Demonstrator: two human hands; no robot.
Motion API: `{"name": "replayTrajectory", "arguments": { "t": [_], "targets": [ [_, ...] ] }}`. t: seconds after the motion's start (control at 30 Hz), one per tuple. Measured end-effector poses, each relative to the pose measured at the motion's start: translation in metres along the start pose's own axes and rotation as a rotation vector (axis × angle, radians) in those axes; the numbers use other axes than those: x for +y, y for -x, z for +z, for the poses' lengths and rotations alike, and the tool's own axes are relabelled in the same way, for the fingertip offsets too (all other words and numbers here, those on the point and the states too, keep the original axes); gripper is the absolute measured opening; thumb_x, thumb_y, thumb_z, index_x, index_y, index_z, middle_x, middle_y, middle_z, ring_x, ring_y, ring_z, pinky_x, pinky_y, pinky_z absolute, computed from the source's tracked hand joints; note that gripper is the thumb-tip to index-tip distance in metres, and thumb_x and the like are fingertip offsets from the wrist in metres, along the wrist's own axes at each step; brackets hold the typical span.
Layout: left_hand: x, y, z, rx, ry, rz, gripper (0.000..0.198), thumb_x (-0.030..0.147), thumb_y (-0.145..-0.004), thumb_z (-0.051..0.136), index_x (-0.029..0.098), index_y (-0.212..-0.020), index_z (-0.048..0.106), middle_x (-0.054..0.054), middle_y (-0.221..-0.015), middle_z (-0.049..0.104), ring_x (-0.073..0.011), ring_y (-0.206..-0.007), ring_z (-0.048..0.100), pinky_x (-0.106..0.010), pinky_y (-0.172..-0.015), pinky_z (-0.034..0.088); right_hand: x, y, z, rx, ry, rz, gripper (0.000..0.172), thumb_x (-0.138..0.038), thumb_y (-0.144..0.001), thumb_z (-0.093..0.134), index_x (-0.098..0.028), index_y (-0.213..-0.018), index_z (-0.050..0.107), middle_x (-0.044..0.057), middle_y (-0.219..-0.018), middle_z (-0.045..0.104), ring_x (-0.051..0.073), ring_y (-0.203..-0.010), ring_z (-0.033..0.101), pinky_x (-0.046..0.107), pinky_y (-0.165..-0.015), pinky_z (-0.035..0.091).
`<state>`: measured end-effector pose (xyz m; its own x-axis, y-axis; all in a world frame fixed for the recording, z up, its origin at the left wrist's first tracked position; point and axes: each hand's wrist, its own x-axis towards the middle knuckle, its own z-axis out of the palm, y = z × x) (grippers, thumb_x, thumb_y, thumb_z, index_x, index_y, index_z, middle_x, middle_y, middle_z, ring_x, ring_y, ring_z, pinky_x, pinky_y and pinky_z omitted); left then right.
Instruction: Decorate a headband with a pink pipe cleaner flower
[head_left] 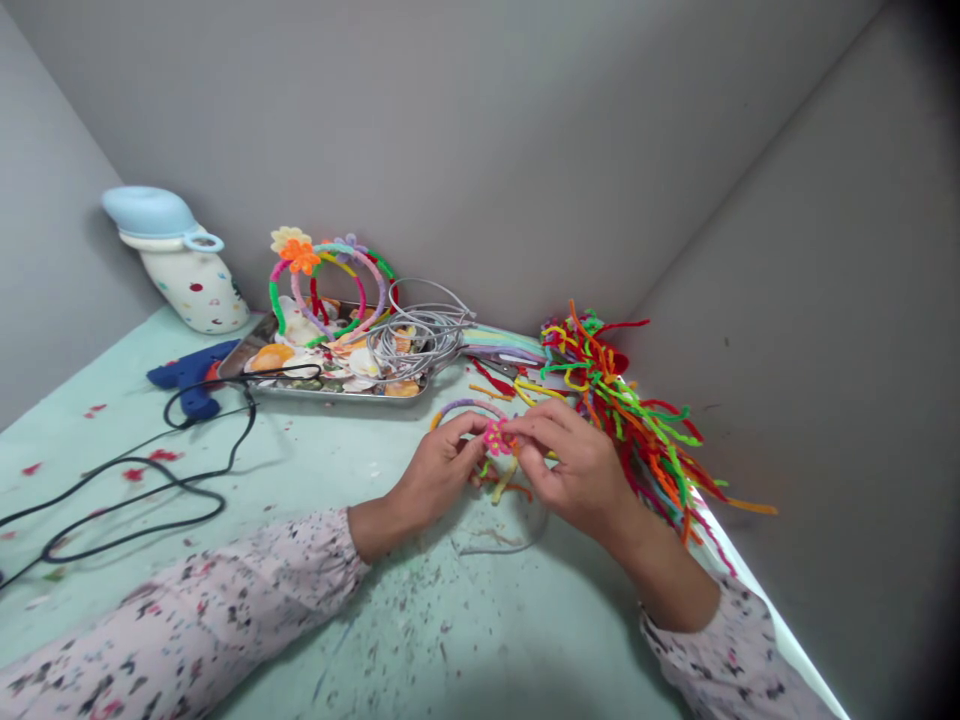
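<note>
A small pink flower (496, 437) of fuzzy stem is pinched between both hands at the middle of the view. My left hand (437, 470) holds its left side with thumb and finger. My right hand (574, 465) closes its fingertips on the right side. Behind the flower curves a fuzzy hoop (469, 405) in purple and yellow, partly hidden by the hands. Short fuzzy pieces (504, 482) in pale yellow and orange lie just below the flower. A thin grey wire (499, 550) rests on the table under them.
A metal tray (352, 396) at the back carries colourful hoops (330, 290) and coiled wire (424, 340). Left of it lie a blue glue gun (191, 375) and its black cord (180, 485), before a white bottle (193, 285). Fuzzy stems (637, 420) heap at the right edge near scissors (507, 370).
</note>
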<state>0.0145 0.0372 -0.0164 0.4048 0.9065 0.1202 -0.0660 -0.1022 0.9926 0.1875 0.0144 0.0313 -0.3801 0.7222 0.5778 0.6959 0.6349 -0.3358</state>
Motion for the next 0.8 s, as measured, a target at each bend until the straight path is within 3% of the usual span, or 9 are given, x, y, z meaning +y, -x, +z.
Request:
{"name": "replayTrajectory", "arguments": {
  "t": [0.17,0.27,0.47,0.8],
  "targets": [
    [0.001,0.0,0.001,-0.017,0.005,0.004,0.017,0.027,-0.09,0.049,0.017,-0.095,0.061,-0.001,-0.073,0.059,-0.0097,-0.06,0.053,-0.022,-0.055,0.043,-0.002,-0.006,-0.009,0.044,-0.085,0.091,0.021,-0.01,-0.081,0.053,-0.02,-0.093,0.068,0.006,-0.091,0.061,0.018,-0.087,0.059,0.032,-0.077,0.05],
    [0.001,0.0,0.002,-0.031,0.014,-0.008,0.016,0.027,-0.09,0.049,0.017,-0.095,0.06,-0.001,-0.073,0.059,-0.0098,-0.059,0.053,-0.022,-0.055,0.041,0.0,-0.008,-0.007,0.009,-0.237,0.269,0.02,-0.014,-0.08,0.056,-0.02,-0.095,0.067,0.006,-0.096,0.06,0.018,-0.089,0.059,0.03,-0.074,0.05],
    [-0.001,0.001,0.002,-0.077,-0.037,0.057,0.017,0.026,-0.09,0.047,0.017,-0.091,0.062,-0.001,-0.076,0.058,-0.0109,-0.065,0.053,-0.024,-0.062,0.042,0.003,-0.008,0.001,-0.138,-0.66,0.62,0.025,-0.023,-0.076,0.06,-0.02,-0.1,0.062,0.005,-0.104,0.062,0.019,-0.097,0.059,0.034,-0.085,0.047],
    [0.003,0.001,0.0,-0.094,-0.23,0.148,0.019,0.017,-0.087,0.047,0.017,-0.086,0.066,-0.005,-0.091,0.061,-0.0128,-0.078,0.055,-0.025,-0.072,0.044,0.002,-0.006,0.006,-0.199,-0.831,0.755,0.032,-0.021,-0.071,0.061,-0.021,-0.103,0.059,0.004,-0.1,0.063,0.017,-0.089,0.059,0.032,-0.08,0.047]
  ]
}}
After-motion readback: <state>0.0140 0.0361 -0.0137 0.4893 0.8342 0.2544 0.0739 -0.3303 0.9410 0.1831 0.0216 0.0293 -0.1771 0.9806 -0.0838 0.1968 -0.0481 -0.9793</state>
